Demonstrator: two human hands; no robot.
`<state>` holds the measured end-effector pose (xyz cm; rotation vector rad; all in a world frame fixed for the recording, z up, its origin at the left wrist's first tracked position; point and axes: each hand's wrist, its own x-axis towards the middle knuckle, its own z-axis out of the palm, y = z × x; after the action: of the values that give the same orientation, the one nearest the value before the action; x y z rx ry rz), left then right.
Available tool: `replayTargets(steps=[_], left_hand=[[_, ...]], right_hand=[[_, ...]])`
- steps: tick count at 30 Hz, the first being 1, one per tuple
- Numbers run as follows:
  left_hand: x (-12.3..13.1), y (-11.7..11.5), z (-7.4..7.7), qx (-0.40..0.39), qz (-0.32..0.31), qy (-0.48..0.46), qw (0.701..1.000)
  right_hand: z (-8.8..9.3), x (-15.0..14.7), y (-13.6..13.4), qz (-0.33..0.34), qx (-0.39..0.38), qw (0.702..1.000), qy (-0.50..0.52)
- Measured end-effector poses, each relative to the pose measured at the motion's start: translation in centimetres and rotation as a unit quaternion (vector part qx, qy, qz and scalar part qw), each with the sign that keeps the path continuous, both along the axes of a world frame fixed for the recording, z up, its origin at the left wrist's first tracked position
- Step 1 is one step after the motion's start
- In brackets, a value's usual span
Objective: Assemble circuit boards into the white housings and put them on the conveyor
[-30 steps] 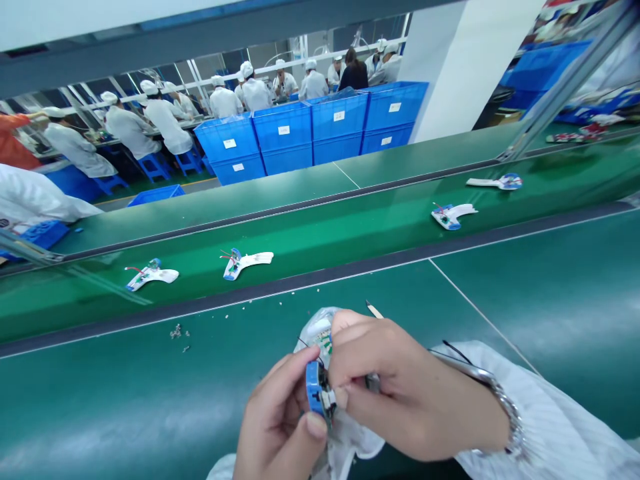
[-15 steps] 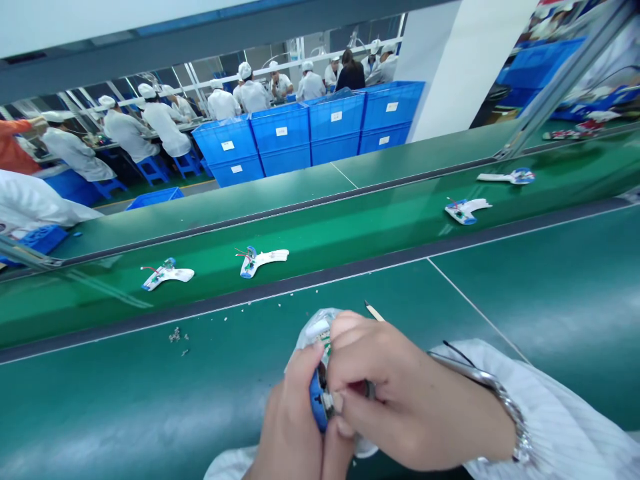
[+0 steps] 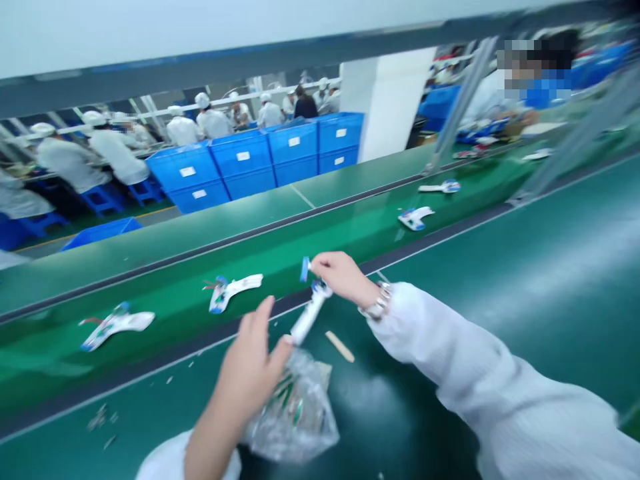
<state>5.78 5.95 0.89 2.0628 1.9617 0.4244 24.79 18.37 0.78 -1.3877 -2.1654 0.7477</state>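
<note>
My right hand (image 3: 343, 277) is closed, pinching the blue head end of a white-and-blue handheld device housing (image 3: 309, 317) over the near edge of the belt. The white handle of the housing slants down toward my left hand (image 3: 250, 367). That hand is open, its fingers apart and its thumb tip close to the handle's lower end; I cannot tell whether they touch. Just below lies a clear plastic bag (image 3: 300, 427) with small green and pale parts inside. A short wooden stick (image 3: 340, 347) rests on the bench to the right of the handle.
Across the bench runs a green conveyor belt (image 3: 175, 287) carrying several similar white housings (image 3: 235, 291). Small loose metal bits (image 3: 99, 418) lie on the bench at left. Metal posts (image 3: 460, 100) rise at right. Beyond are stacked blue bins (image 3: 245, 163) and seated people in white.
My hands have parted. The right hand has moved forward to the belt edge with the housing, and the left has opened. The bag now shows fully. My view has turned right.
</note>
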Motion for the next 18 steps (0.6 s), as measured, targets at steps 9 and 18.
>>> replayTargets(steps=[9, 18], left_hand=[[-7.2, 12.9, -6.5, 0.002, 0.123, 0.148, 0.981], [-8.0, 15.1, -10.2, -0.045, 0.140, 0.212, 0.966]], right_hand=[[-5.6, 18.3, 16.6, -0.410, 0.034, 0.903, -0.124], [-10.4, 27.4, 20.4, -0.397, 0.064, 0.908, -0.121]])
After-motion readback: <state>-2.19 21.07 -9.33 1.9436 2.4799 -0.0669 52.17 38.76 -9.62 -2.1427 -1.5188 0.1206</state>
